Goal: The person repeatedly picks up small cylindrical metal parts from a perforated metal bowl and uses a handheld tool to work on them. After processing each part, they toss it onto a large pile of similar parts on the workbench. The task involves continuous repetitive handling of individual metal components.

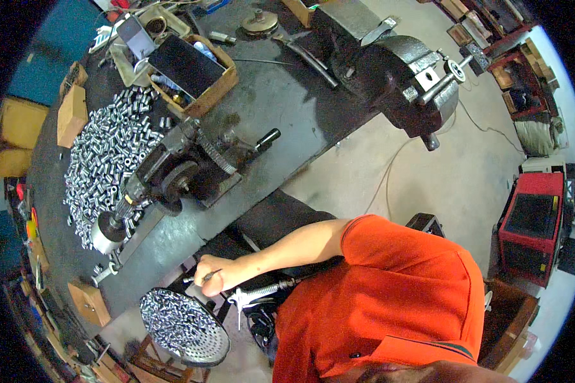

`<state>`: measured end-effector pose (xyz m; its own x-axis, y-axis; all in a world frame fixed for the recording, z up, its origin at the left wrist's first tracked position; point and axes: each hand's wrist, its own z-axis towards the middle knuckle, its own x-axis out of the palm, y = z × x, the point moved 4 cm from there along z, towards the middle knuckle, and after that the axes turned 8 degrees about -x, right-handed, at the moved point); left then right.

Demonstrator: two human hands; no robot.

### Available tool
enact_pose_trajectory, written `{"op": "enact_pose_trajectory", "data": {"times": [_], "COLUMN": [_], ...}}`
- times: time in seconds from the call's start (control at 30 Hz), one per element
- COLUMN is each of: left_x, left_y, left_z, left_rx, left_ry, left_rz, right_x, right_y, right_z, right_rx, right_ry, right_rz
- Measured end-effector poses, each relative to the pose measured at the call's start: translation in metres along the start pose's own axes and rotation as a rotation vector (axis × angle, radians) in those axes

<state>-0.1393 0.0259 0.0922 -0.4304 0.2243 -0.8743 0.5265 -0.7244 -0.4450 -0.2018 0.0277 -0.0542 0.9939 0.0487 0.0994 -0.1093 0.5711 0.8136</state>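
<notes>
My right hand (214, 275) is closed at the bench's near edge, its forearm reaching in from the orange sleeve. A small shiny metal piece (188, 279) shows at its fingertips; its exact shape is too small to tell. Just below the hand is a round perforated metal pan (214, 345), heaped with small metal cylinders (176, 319). Right beside my wrist is a white air blow gun (255, 295) with a coiled hose. My left hand is out of view.
The dark bench (271, 121) carries a hand-cranked machine (185, 166) beside a large pile of metal sleeves (112, 150). Behind them stands a cardboard box (220, 86) with a dark tablet (186, 66) on it. A big vise (396, 76) sits at the far right corner; a red cabinet (531, 223) stands rightward.
</notes>
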Motion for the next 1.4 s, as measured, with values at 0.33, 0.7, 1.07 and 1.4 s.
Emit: {"op": "enact_pose_trajectory", "data": {"times": [0.33,0.7,1.07,1.4], "left_x": [0.002,0.001,-0.009,-0.006], "left_y": [0.002,0.004,0.002,-0.002], "left_z": [-0.004,-0.005,-0.014,-0.020], "left_rx": [-0.008,-0.011,-0.037,-0.018], "left_ry": [0.020,0.030,-0.009,-0.014], "left_rz": [-0.005,-0.022,-0.020,-0.039], "right_x": [0.005,0.000,0.008,0.006], "right_y": [-0.005,0.005,0.003,0.001], "right_z": [-0.001,0.000,0.002,-0.001], "right_rx": [0.011,0.046,0.062,0.171], "right_ry": [-0.040,-0.062,0.043,0.023], "right_rz": [-0.036,0.012,0.055,0.138]}}
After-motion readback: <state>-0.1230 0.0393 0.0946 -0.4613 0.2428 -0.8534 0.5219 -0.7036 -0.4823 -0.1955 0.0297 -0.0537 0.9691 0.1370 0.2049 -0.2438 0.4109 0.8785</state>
